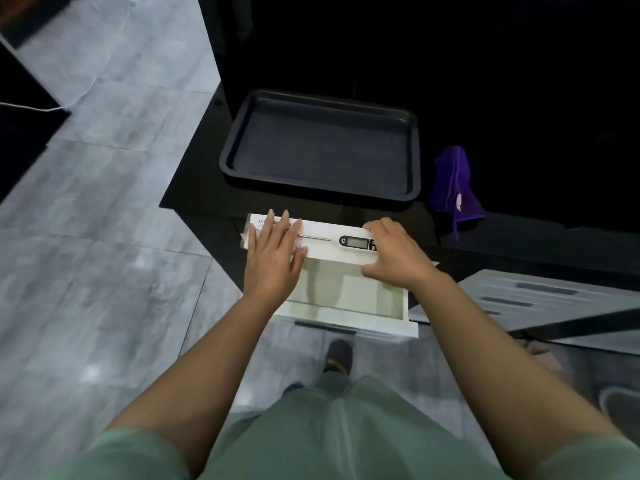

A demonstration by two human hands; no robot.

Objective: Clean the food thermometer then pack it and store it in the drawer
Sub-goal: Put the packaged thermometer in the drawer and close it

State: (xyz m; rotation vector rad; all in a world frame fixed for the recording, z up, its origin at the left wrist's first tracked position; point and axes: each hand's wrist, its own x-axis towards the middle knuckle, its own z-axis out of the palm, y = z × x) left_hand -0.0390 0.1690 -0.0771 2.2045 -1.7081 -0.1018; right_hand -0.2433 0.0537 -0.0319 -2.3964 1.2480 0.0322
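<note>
Pack (322, 244) lies at the counter edge above the open drawer (349, 323). The left grip (273, 259) lies flat on it and the right grip (394, 252) holds its end. Best lowered level.

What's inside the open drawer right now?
The drawer shows only its pale floor. Its far part is hidden by the thermometer box, the left hand and the right hand.

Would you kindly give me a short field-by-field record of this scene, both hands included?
drawer: open, pale inside
thermometer pack: white, lying above the drawer's far side, thermometer showing on its face
left hand: flat on the pack's left end, fingers straight
right hand: fingers curled round the pack's right end
tray: black, behind the pack
cloth: purple, right of the tray
</note>
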